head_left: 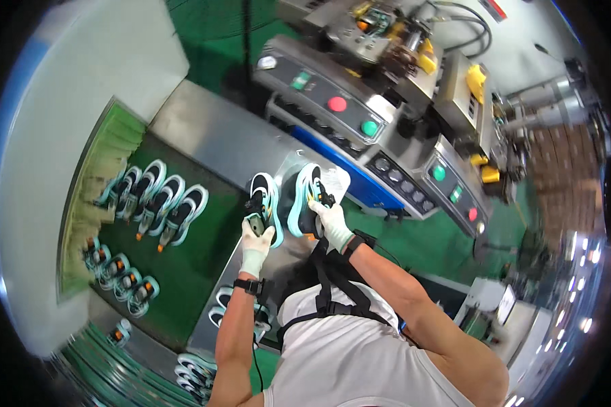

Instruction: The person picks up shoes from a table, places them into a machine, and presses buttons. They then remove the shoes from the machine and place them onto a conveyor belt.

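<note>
White gloves cover both of my hands, and dark straps with small devices circle my wrists. My left hand [256, 239] is closed on the heel end of a black and white sneaker [263, 186] with a pale mint sole. Its mate, a similar sneaker [308, 178], is gripped in my right hand [330, 220] from its right side. The two sneakers are side by side, toes pointing away from me, over a metal ledge [288, 166]. My fingers partly hide both heels. Whether the sneakers touch the ledge I cannot tell.
To the left, a green conveyor belt [204, 251] carries two rows of similar sneakers [183, 216] toward a green-curtained opening [91, 197]. More sneakers [195, 373] stand at lower left. Ahead are machines with a button panel [319, 98] and another panel [448, 180]. Stacked brown boxes [563, 176] are far right.
</note>
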Demonstrator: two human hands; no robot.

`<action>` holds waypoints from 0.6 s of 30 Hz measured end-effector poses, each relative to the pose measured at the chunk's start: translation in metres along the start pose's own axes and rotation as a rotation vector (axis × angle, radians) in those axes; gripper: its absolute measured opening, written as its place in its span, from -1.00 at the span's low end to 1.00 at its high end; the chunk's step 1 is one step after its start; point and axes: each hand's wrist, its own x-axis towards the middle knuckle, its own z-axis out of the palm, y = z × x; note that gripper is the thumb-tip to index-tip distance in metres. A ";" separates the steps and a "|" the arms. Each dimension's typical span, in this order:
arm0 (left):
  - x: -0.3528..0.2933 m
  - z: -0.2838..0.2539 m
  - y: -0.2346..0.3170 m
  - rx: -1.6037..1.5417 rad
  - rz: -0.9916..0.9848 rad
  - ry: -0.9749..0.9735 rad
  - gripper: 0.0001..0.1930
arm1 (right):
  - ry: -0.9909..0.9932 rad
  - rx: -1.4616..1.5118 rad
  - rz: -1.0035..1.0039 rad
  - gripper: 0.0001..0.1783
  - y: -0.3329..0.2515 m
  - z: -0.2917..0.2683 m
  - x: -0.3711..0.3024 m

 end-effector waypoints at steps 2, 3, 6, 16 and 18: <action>0.002 0.017 0.017 0.167 0.129 -0.087 -0.20 | 0.020 0.290 0.008 -0.63 -0.017 -0.018 -0.034; -0.004 0.040 0.039 0.166 0.219 -0.170 -0.22 | 0.082 0.277 -0.050 -0.68 -0.017 -0.043 -0.045; -0.034 0.099 0.088 0.130 0.290 -0.481 -0.34 | 0.172 0.346 -0.073 -0.70 -0.017 -0.112 -0.102; -0.198 0.291 0.183 0.348 0.457 -1.530 -0.45 | 1.101 1.029 -0.400 -0.59 0.030 -0.264 -0.325; -0.286 0.337 0.196 0.363 0.533 -1.678 -0.49 | 1.381 0.913 -0.519 -0.60 0.046 -0.310 -0.405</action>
